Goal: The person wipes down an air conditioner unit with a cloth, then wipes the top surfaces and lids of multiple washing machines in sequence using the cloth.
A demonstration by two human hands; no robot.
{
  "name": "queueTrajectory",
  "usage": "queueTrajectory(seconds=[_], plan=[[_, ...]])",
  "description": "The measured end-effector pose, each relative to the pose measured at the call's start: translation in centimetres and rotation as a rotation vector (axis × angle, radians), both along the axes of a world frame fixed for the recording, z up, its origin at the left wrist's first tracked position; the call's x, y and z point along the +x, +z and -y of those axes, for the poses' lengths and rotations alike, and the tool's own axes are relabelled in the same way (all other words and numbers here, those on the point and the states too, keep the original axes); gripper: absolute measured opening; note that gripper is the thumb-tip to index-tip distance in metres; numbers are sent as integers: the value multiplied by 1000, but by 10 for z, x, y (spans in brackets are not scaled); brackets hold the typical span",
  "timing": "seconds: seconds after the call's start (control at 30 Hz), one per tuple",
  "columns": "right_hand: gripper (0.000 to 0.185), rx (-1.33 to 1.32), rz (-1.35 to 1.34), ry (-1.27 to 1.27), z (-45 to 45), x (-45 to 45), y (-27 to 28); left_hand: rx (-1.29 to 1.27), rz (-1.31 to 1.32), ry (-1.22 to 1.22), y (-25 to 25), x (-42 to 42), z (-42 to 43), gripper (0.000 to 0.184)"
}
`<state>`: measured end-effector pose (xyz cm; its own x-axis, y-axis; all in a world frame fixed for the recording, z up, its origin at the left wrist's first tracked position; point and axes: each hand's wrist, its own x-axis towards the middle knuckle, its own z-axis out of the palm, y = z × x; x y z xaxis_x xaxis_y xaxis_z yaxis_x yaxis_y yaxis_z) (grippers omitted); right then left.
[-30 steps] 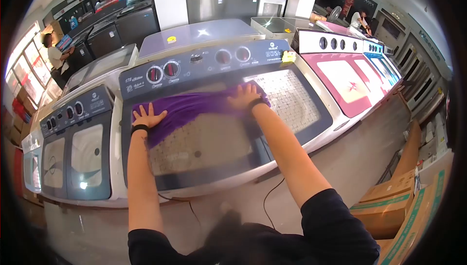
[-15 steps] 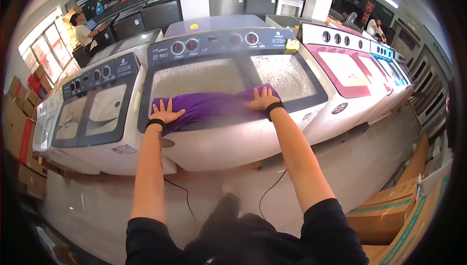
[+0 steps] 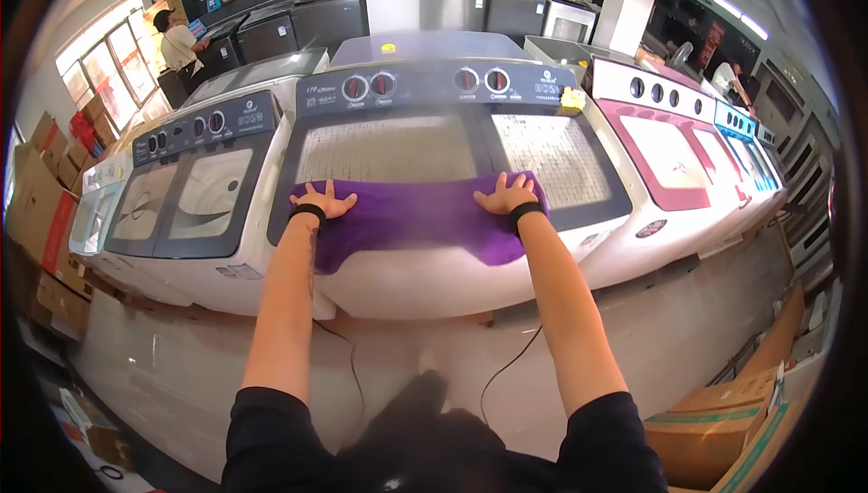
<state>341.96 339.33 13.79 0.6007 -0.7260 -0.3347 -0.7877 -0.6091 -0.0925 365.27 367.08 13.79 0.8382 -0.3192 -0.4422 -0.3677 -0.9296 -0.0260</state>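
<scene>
Perhaps the purple cloth (image 3: 411,219), lying under and between the left hand (image 3: 324,202) and right hand (image 3: 506,197), could slip off the washing machine (image 3: 398,154), because its lower part droops over the front edge. Both hands lie flat, fingers splayed, clutching nothing visible. Counted: one cloth, two hands, four knobs (image 3: 384,85) beyond them.

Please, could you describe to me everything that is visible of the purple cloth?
The purple cloth looks like soft, plain fabric, slightly creased and blurred in the middle. It is spread wide across the front edge of the large washing machine: its upper part lies on the dark top, and the rest hangs over the white front, lower towards both ends. The left hand and right hand rest near its ends, fingers spread.
</scene>
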Motion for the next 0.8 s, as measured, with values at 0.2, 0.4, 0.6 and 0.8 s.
queueTrajectory(seconds=[0.2, 0.4, 0.6, 0.8], plan=[[101, 36, -154, -33, 37, 57, 17, -21, 21, 17, 0, 52, 31, 96], [101, 44, -198, -11, 84, 122, 17, -48, 53, 43, 2, 108, 69, 95], [99, -25, -248, 25, 124, 183, 14, -21, 54, 50, -2, 171, 108, 95], [101, 4, 14, -77, 147, 218, -5, -31, 50, 72, 0, 202, 131, 96]])
